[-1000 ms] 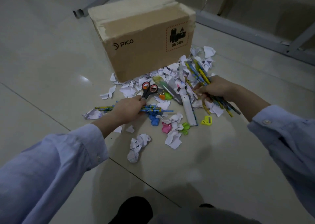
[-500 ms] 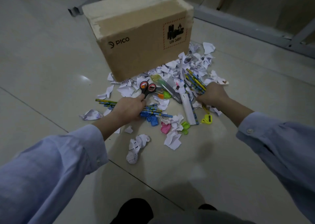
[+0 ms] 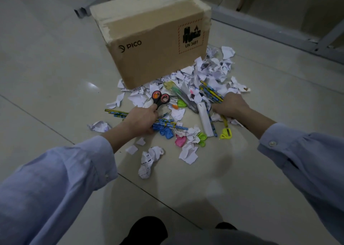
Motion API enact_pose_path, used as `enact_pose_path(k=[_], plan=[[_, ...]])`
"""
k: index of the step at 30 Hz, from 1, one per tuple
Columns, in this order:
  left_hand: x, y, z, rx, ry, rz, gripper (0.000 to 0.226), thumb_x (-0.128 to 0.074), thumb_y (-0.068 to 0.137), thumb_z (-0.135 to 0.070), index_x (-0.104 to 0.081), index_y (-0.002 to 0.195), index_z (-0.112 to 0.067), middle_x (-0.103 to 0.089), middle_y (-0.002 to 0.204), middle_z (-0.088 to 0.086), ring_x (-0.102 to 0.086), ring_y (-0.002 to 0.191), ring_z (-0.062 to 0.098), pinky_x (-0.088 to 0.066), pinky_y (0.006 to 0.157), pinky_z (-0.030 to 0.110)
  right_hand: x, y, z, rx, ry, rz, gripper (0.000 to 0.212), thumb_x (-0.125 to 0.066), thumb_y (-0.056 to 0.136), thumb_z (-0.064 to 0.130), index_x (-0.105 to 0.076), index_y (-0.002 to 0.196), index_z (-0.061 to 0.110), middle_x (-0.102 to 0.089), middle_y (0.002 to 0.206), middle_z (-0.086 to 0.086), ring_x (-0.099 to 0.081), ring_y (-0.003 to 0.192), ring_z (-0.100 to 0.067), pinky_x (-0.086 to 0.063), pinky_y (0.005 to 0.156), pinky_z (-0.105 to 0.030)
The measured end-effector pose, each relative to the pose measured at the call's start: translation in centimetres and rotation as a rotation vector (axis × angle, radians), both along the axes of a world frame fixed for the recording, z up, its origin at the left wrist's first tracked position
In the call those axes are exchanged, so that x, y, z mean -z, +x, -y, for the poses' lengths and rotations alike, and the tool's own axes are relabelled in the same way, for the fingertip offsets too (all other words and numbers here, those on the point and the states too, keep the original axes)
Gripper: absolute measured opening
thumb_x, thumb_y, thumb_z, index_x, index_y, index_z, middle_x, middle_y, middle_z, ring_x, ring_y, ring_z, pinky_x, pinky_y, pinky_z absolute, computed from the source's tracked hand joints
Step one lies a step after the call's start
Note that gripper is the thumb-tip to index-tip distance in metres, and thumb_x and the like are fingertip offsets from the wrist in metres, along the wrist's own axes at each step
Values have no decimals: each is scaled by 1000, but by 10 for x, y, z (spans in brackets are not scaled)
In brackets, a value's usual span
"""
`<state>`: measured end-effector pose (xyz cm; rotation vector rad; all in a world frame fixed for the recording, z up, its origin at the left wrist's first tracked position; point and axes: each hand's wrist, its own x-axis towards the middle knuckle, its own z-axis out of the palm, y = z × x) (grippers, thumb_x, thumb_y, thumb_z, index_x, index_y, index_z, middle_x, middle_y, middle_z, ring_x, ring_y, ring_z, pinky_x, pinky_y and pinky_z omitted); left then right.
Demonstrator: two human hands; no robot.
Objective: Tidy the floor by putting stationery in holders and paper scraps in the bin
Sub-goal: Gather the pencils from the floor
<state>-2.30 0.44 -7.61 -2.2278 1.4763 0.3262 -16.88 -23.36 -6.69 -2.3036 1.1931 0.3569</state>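
Nearest us at lower centre, paper scraps (image 3: pixel 149 158) lie unbinned on the floor (image 3: pixel 55 80). Mid-frame, our left grip (image 3: pixel 141 120) stays clamped on the near pencils (image 3: pixel 172 123); our right grip (image 3: pixel 229 106), raised a second ago, has dropped among the scraps, closed round the far pencils (image 3: pixel 211 92): we judge gathering continues. Beyond stands the cardboard box (image 3: pixel 158 45).

One cardboard box (image 3: pixel 149 45), one pair of scissors (image 3: pixel 160 98), one white ruler (image 3: pixel 205 120), one yellow sharpener (image 3: pixel 226 134). Two bunches of pencils (image 3: pixel 212 92), number per bunch unclear. Crumpled paper scraps (image 3: pixel 188 153), too many to count.
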Motion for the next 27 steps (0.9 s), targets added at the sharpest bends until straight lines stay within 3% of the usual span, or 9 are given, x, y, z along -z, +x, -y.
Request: enact_pose_path(k=[4, 8, 12, 16, 18, 23, 27], plan=[[-1, -2, 1, -6, 21, 3, 42, -63, 85, -34, -53, 117, -8, -40, 130, 10, -63, 89, 30, -46, 62, 36, -7, -1, 0, 42, 28, 47, 44, -65, 81, 35, -37, 56, 13, -44, 55, -8, -38, 48, -19, -31, 48, -26], [-2, -1, 1, 26, 20, -3, 41, -62, 85, -35, -57, 116, -9, -42, 123, 10, -62, 88, 31, -49, 65, 38, -12, -1, -2, 52, 51, 64, 46, -66, 83, 30, -31, 58, 14, -34, 55, -6, -32, 49, -16, -25, 47, -27], [1, -1, -4, 77, 24, 6, 42, -57, 88, -37, -56, 121, -11, -46, 120, 9, -62, 91, 32, -48, 65, 37, -8, -4, -8, 93, 125, 152, 40, -66, 84, 28, -38, 60, 13, -44, 58, -8, -41, 52, -19, -32, 50, -27], [4, -2, -9, 76, 7, 11, 43, -51, 91, -37, -47, 129, -17, -52, 124, 7, -63, 98, 29, -48, 66, 35, -9, -11, -15, 87, 214, 218, 26, -58, 85, 8, -57, 59, 9, -62, 56, -4, -56, 47, -17, -46, 49, -24], [5, -3, -9, 71, -5, 24, 42, -49, 92, -36, -43, 129, -16, -56, 121, 8, -63, 98, 30, -47, 66, 35, -8, -13, -17, 96, 233, 210, 22, -56, 84, 4, -60, 63, 7, -65, 59, -5, -56, 46, -17, -46, 45, -22], [7, -6, -8, -25, -45, -19, 37, -52, 91, -30, -45, 118, -6, -63, 110, 14, -63, 97, 33, -50, 71, 40, -2, -13, -19, 73, 167, 172, 9, -65, 77, 7, -61, 69, 6, -62, 54, -5, -54, 40, -18, -48, 46, -25], [5, -7, -5, -39, -62, -64, 43, -53, 91, -34, -45, 117, -2, -60, 113, 18, -57, 107, 34, -49, 77, 41, 1, -11, -24, 50, 100, 160, 17, -73, 75, 14, -58, 78, 6, -63, 69, -12, -53, 46, -18, -48, 46, -26]])
